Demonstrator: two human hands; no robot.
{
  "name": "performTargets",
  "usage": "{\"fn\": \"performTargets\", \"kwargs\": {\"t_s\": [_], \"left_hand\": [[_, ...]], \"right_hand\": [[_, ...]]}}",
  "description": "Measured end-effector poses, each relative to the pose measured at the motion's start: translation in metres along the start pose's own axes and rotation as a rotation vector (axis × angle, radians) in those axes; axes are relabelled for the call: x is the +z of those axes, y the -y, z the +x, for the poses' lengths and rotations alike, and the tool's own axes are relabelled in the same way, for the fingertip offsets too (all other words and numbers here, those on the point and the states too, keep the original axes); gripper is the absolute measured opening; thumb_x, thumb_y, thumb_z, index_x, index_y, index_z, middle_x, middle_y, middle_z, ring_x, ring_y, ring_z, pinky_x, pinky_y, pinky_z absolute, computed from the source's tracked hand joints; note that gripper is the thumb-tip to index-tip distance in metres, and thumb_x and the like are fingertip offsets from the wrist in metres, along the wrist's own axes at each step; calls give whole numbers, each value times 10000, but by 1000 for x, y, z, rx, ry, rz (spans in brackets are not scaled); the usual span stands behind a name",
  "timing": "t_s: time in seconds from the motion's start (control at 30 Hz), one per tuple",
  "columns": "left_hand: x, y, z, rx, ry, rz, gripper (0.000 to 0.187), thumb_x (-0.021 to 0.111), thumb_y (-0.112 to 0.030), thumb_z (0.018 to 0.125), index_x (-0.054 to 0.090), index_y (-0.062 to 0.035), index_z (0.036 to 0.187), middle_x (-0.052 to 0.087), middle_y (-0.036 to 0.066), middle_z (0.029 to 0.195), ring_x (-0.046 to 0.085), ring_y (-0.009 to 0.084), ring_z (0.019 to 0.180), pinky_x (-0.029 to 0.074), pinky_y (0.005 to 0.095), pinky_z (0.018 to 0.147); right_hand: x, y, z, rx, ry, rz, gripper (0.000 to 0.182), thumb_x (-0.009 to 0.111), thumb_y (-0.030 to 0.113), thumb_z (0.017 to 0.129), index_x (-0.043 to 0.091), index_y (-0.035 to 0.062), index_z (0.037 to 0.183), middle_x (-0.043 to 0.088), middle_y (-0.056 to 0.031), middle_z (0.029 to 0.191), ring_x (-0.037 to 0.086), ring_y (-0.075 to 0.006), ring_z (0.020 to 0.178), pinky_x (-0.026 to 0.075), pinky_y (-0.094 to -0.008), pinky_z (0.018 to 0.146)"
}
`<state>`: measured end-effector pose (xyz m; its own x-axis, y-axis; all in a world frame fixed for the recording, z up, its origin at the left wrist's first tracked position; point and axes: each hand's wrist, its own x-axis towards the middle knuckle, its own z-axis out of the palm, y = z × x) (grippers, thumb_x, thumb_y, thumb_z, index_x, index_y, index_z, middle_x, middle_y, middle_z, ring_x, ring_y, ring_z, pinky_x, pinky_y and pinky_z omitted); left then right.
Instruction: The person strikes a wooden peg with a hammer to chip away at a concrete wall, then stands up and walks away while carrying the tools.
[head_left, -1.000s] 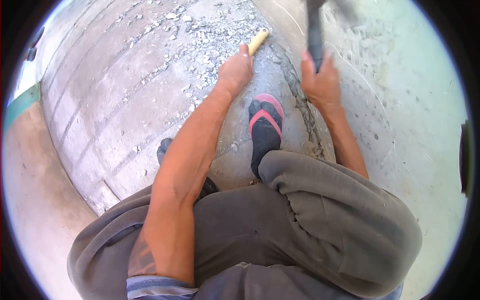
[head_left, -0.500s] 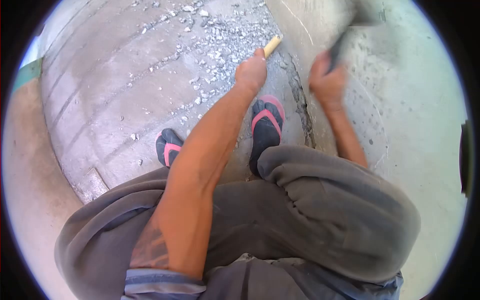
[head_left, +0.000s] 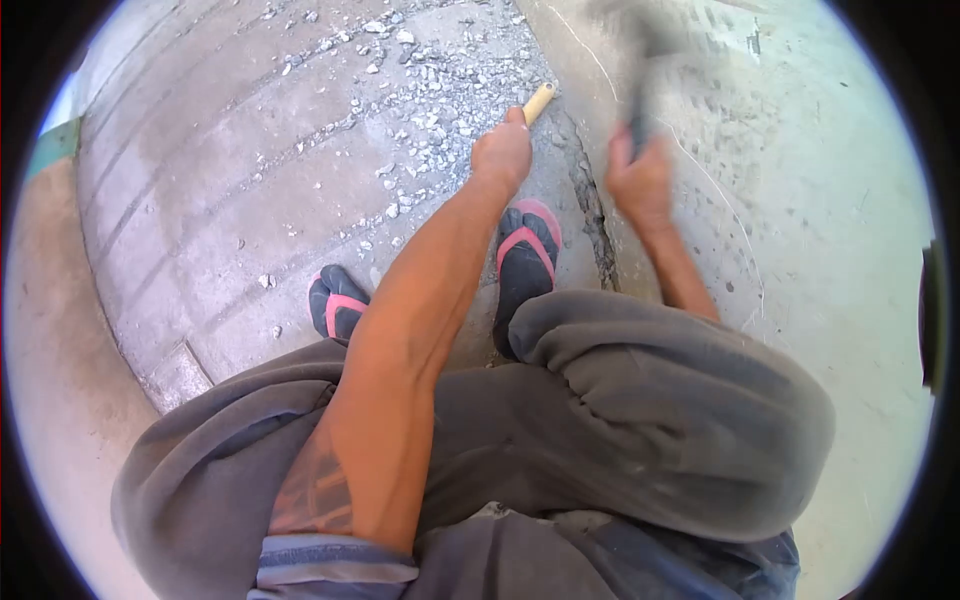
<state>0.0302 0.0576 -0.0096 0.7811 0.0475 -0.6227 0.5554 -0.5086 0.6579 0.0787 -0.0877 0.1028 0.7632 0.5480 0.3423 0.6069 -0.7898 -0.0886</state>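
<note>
My left hand (head_left: 502, 157) is closed round a pale yellow rod (head_left: 540, 103), whose upper end sticks out beyond the thumb near the foot of the wall. To the right, my right hand (head_left: 642, 180) grips the dark handle of a hammer (head_left: 640, 85); its head is smeared by motion above the hand. Grey rubble (head_left: 450, 110) lies on the floor just beyond my left hand. A rough crack (head_left: 597, 225) runs along the wall's base between the two hands.
Below the hands are my feet in dark socks and pink-strapped sandals (head_left: 527, 240). A concrete wall (head_left: 800, 200) with a thin white line stands at the right. A curved ledge (head_left: 50, 260) borders the floor on the left. A flat piece (head_left: 180, 375) lies near my left knee.
My right hand and the hammer have moved left, closer to the rod. The rod and my left hand have shifted only slightly. The view has moved a little.
</note>
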Motion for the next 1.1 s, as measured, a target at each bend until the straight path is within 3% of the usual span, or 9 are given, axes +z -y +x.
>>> {"fn": "performTargets", "kwargs": {"t_s": [0.03, 0.13, 0.4, 0.6, 0.7, 0.73, 0.9, 1.0, 1.1], "left_hand": [[5, 1, -1, 10, -2, -9, 248, 388, -138, 957, 463, -28, 1166, 663, 229, 1083, 650, 402, 1020, 503, 483, 868], [2, -3, 11, 7, -56, -23, 252, 407, -134, 946, 468, -27, 1165, 665, 233, 1072, 650, 405, 1019, 499, 485, 872], [6, 4, 17, 56, -10, 23, 314, 467, -262, 963, 450, 0, 1137, 671, 261, 963, 657, 447, 917, 504, 524, 813], [44, 24, 39, 113, -122, 63, 356, 492, -310, 959, 472, 25, 1080, 672, 230, 840, 684, 376, 751, 528, 492, 644], [-6, 3, 47, -10, 467, -351, 407, 514, -353, 950, 503, 51, 1000, 620, 166, 691, 621, 277, 549, 489, 447, 486], [-18, 0, 42, 53, 388, -340, 454, 524, -386, 941, 517, 68, 940, 549, 107, 614, 516, 192, 449, 426, 399, 394], [-13, 5, 61, 285, -151, 21, 428, 501, -349, 955, 486, 69, 1045, 641, 246, 725, 667, 400, 690, 514, 522, 614], [-15, -3, 41, 65, 10, 60, 341, 483, -261, 959, 467, 1, 1178, 665, 268, 999, 653, 415, 973, 495, 501, 838], [-12, -7, 25, 89, -13, 46, 259, 436, -191, 960, 455, -34, 1165, 668, 255, 1007, 653, 417, 971, 490, 504, 845]], "right_hand": [[5, -12, -31, 353, 649, -92, 512, 579, 382, 913, 552, -115, 1030, 623, -366, 844, 623, -532, 810, 490, -572, 733], [-4, 5, -14, 529, 693, -28, 551, 550, 426, 919, 557, -115, 1022, 608, -395, 867, 617, -543, 843, 481, -591, 746], [-59, 48, 98, 368, 39, 376, 352, 602, 300, 913, 552, -42, 980, 640, -247, 717, 660, -420, 697, 509, -455, 599], [-1, -17, -18, 391, 717, -39, 465, 569, 394, 919, 565, -66, 988, 624, -346, 801, 632, -498, 792, 487, -543, 705], [-18, 3, 10, 536, 731, 34, 492, 565, 419, 918, 573, -69, 986, 619, -356, 810, 626, -507, 807, 485, -542, 720], [-33, 12, 18, 616, 723, 58, 497, 564, 422, 919, 575, -70, 985, 619, -356, 812, 625, -508, 809, 486, -538, 722], [-43, 3, 34, 705, 622, 217, 515, 566, 442, 912, 598, -67, 987, 638, -309, 805, 645, -460, 821, 496, -477, 719], [-45, 5, 40, 690, 635, 190, 500, 570, 436, 912, 605, -58, 986, 641, -287, 790, 652, -435, 796, 497, -459, 707], [-43, 5, 41, 600, 561, 182, 464, 580, 409, 918, 602, -50, 978, 641, -263, 749, 656, -412, 719, 498, -449, 647]]}}
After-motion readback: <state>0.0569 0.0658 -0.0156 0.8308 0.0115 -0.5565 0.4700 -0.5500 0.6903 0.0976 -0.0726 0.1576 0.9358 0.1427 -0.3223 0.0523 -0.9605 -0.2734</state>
